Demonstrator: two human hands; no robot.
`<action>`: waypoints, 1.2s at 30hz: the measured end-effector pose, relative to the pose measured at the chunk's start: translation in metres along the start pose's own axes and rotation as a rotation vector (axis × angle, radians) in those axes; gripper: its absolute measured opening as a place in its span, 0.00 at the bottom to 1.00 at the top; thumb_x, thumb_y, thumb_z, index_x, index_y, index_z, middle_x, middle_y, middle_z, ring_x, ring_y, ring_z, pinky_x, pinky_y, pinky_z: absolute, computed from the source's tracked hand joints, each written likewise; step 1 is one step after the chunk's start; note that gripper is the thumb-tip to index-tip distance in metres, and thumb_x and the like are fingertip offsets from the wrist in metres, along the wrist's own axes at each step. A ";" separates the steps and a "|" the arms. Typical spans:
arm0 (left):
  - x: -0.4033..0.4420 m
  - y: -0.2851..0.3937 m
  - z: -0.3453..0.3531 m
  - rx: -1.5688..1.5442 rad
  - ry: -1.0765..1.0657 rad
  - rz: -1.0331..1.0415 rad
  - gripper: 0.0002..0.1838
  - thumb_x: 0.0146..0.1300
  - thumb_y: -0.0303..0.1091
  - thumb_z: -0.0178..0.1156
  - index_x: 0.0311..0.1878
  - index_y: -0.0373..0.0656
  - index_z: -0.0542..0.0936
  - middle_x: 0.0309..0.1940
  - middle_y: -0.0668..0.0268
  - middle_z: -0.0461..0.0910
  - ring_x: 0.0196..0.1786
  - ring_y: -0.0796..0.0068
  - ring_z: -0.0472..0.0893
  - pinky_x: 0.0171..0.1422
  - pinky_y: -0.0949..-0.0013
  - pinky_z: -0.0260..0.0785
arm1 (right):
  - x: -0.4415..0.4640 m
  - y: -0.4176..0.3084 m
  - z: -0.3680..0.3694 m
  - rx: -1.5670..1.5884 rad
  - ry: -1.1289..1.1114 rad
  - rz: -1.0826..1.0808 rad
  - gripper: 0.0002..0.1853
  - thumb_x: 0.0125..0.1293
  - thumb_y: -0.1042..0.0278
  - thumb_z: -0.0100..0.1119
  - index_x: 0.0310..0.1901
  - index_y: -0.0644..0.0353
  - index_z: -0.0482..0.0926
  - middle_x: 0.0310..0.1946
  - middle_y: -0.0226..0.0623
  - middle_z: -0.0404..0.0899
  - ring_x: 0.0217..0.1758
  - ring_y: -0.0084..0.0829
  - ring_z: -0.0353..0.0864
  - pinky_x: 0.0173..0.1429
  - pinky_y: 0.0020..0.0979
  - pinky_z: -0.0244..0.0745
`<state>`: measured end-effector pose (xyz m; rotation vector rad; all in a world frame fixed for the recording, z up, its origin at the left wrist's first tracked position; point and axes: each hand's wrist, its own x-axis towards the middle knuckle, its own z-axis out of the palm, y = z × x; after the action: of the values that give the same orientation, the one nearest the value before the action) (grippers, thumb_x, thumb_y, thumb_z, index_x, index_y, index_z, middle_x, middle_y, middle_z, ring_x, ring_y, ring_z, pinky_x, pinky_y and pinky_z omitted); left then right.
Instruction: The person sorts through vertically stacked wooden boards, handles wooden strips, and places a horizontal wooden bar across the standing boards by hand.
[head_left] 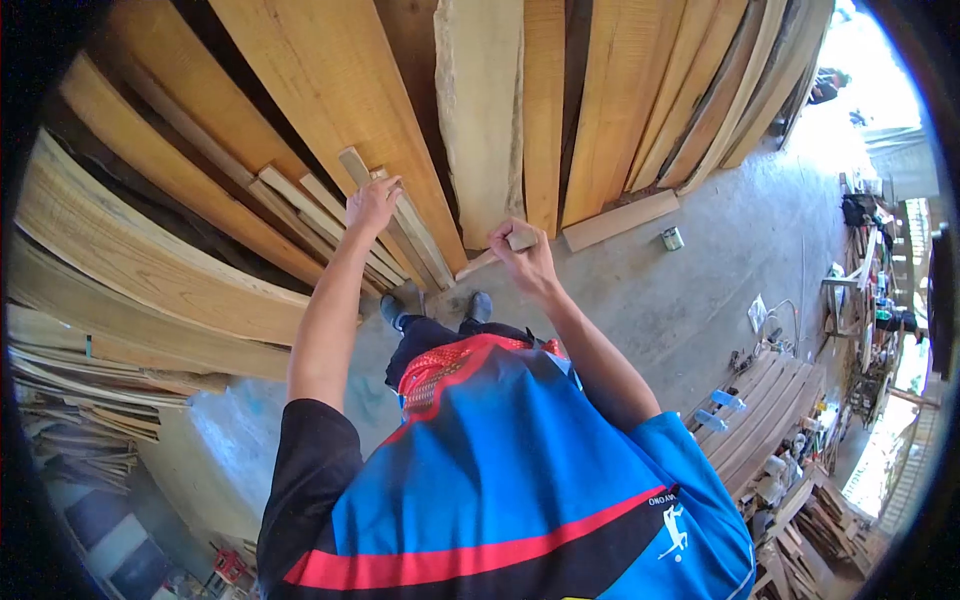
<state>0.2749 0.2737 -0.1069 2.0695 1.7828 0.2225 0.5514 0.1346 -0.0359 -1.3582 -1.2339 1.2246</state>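
Note:
My left hand (372, 206) is closed at the upper end of a narrow wooden strip (424, 240), one of several thin strips leaning together against the wide boards. The fingertips are partly hidden. My right hand (527, 258) is wrapped around another wooden strip (521, 240), whose squared end shows above the fist. Its lower part slants down and left toward the floor. Just left of my left hand, more thin strips (325, 222) stand propped up. A broad pale board (480, 120) with a rough natural edge rises behind my hands.
Tall planks (610, 110) lean in a long row ahead and to the left. On the concrete floor (640, 310) are a short board (621, 220) and a small can (672, 239). A slatted wooden bench (765, 415) stands at the right, with scrap wood (815, 530) beyond.

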 end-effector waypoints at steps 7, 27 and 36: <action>0.017 -0.035 0.027 0.007 0.087 0.074 0.21 0.68 0.38 0.58 0.64 0.52 0.76 0.58 0.64 0.77 0.57 0.59 0.80 0.57 0.56 0.76 | -0.003 0.019 0.010 -0.013 -0.005 0.007 0.06 0.59 0.70 0.60 0.30 0.63 0.76 0.25 0.28 0.77 0.32 0.19 0.73 0.39 0.27 0.69; 0.092 -0.049 0.029 0.409 0.085 -0.063 0.35 0.63 0.28 0.54 0.75 0.45 0.61 0.71 0.61 0.61 0.74 0.61 0.62 0.72 0.52 0.61 | -0.005 0.030 0.037 0.034 -0.070 0.014 0.05 0.56 0.75 0.61 0.29 0.62 0.74 0.22 0.30 0.74 0.29 0.19 0.72 0.36 0.25 0.67; 0.095 -0.030 0.009 0.285 0.014 -0.109 0.38 0.59 0.28 0.59 0.74 0.38 0.61 0.71 0.61 0.62 0.74 0.59 0.62 0.75 0.53 0.58 | 0.010 0.041 0.023 -0.010 -0.014 0.027 0.05 0.58 0.72 0.59 0.29 0.61 0.74 0.23 0.25 0.72 0.29 0.18 0.68 0.35 0.24 0.64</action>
<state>0.2672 0.3678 -0.1399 2.1519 2.0295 -0.0518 0.5327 0.1405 -0.0796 -1.3797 -1.2364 1.2500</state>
